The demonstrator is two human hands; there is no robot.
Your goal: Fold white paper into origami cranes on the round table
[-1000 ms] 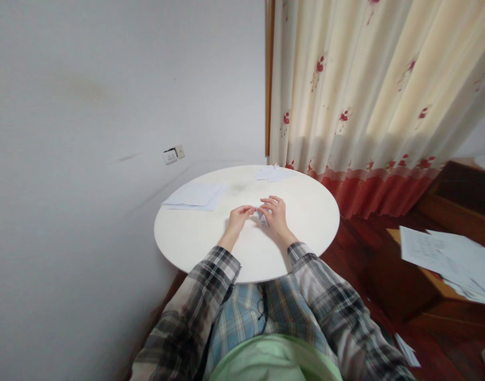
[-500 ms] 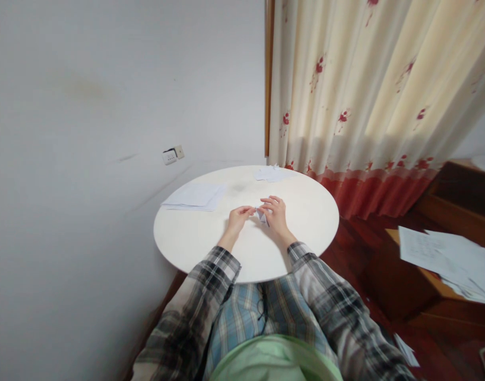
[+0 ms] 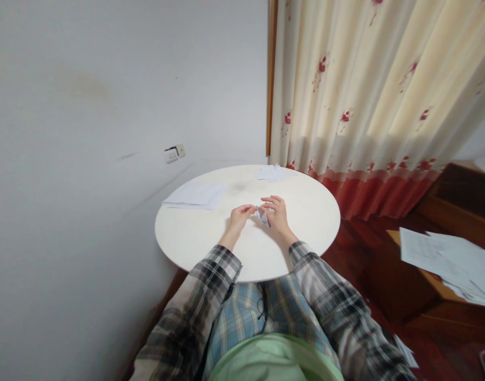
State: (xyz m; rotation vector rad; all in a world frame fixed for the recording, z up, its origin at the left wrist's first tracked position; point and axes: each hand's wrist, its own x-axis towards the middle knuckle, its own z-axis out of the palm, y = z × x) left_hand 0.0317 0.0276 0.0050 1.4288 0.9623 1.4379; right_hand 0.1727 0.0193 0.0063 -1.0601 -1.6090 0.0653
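Observation:
A small folded piece of white paper (image 3: 262,215) is held between my two hands, just above the round white table (image 3: 195,238). My left hand (image 3: 240,218) pinches its left tip between thumb and fingers. From the other side, my right hand (image 3: 276,212) grips the paper with thumb and index finger, the other fingers stretched out to the left above it. Part of the folded paper is hidden behind the right fingers, and its exact shape is too small to make out.
White paper sheets (image 3: 197,195) lie stacked at the table's left. Smaller paper pieces (image 3: 271,173) are at its far edge. A wall socket (image 3: 171,155) is on the left, a flowered curtain (image 3: 346,95) behind. Loose papers (image 3: 445,259) cover a wooden cabinet on the right.
The folded paper shows slightly more between my hands. Both hands keep nearly the same place and hold; the whole view has shifted a little.

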